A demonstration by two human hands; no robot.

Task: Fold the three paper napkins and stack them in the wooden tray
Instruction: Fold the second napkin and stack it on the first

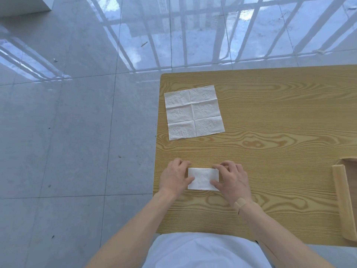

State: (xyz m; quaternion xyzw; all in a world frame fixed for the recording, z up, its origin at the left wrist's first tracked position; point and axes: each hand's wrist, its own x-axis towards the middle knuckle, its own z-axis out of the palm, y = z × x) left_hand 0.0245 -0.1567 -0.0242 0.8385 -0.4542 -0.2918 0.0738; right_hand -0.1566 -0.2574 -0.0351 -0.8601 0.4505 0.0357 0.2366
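A small folded white napkin (202, 178) lies on the wooden table (280, 117) near its front left corner. My left hand (174, 177) grips the napkin's left end, thumb on top and fingers curled over the far edge. My right hand (232, 179) pinches its right end the same way. An unfolded white napkin (193, 112) with crease lines lies flat at the table's far left. The wooden tray (342, 200) shows only its left rim at the right edge of the view; its inside is out of sight.
The table's left edge runs just beside my left hand, with shiny grey floor tiles (67, 122) beyond it. Bare wood stretches across the middle and right of the table up to the tray.
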